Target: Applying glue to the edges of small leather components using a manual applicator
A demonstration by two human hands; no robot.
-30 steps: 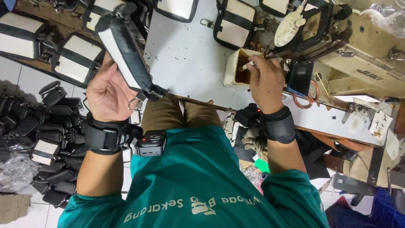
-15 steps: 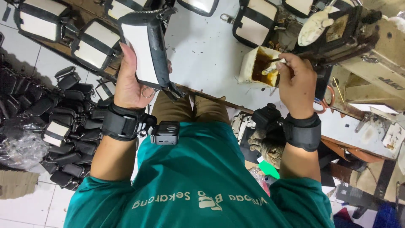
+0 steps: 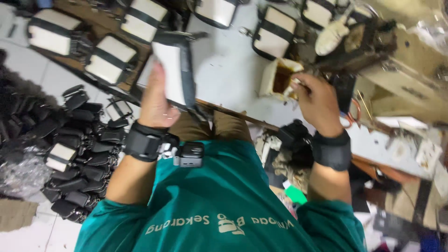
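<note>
Black-trimmed white pouch (image 3: 173,70) sits gripped in the left hand (image 3: 156,100), raised over the worktop (image 3: 224,70). The right hand (image 3: 317,100) has fingers pinched on a small brush at the glue pot (image 3: 279,78). Gluing appears just begun; similar pouches (image 3: 109,58) wait at far left.

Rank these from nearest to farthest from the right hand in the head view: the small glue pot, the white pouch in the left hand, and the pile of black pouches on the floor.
1. Glue pot, touching the right hand.
2. White pouch, mid-table, held in the left hand.
3. Pile of black pouches, on the floor at far left.
</note>
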